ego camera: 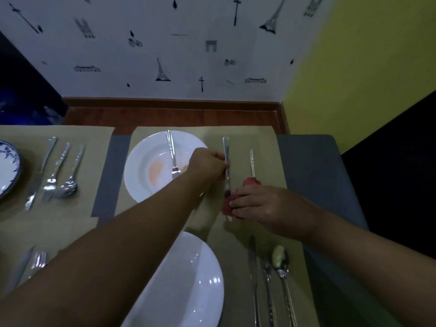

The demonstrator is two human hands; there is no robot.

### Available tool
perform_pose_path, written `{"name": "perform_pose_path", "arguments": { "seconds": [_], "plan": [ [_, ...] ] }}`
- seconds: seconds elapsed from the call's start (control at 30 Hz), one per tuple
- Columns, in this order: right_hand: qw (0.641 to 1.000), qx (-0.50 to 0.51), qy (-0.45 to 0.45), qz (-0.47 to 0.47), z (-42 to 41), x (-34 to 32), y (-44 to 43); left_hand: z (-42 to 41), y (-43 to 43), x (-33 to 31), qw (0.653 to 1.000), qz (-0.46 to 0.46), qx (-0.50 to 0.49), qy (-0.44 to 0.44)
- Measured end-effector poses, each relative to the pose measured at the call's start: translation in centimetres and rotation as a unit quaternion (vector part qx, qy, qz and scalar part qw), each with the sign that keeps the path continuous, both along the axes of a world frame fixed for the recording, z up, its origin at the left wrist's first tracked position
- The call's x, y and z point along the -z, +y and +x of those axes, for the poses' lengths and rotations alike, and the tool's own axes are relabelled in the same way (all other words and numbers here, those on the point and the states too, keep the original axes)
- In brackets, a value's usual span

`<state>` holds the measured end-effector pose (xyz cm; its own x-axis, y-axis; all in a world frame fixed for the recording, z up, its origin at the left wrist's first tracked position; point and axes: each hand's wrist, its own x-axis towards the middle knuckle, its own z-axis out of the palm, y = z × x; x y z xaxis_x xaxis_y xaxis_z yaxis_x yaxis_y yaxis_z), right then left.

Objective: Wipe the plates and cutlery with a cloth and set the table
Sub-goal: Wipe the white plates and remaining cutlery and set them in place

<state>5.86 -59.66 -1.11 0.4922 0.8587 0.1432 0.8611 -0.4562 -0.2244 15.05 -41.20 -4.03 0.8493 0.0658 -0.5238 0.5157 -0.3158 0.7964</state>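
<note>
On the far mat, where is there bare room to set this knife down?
Bare tan placemat lies right of the steel utensil whose tip sits in red cloth, out to the grey table. Between the stained white plate and the steel knife in the left hand it is crowded.

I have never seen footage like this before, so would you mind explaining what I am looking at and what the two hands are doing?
This is one picture from a wide-angle camera worn on a person's head, looking down at a dining table covered with tan placemats. No machine is involved, only bare hands. The left hand grips the handle of a knife, while the right hand presses a red cloth around its lower end, apparently wiping it. Beside them lies a white plate with an orange smear and a fork resting in it. Another white plate sits nearer the camera, with more cutlery on either side.
</note>
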Motion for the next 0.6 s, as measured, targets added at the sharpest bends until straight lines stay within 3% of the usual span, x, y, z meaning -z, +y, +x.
{"name": "perform_pose_path", "arguments": {
  "seconds": [0.3,0.53,0.6],
  "plan": [
    [1.000,-0.017,0.017,0.018,0.4,1.4,-4.8,0.0,-4.5,3.6,0.976,0.186,0.094,-0.065],
    [0.999,-0.034,0.015,0.024,0.9,1.7,-6.2,-1.2,-5.2,3.4,0.964,0.228,0.051,-0.128],
    [0.999,-0.034,0.023,0.024,0.9,1.5,-6.3,-2.1,-5.0,3.4,0.953,0.241,0.093,-0.160]
  ]
}}
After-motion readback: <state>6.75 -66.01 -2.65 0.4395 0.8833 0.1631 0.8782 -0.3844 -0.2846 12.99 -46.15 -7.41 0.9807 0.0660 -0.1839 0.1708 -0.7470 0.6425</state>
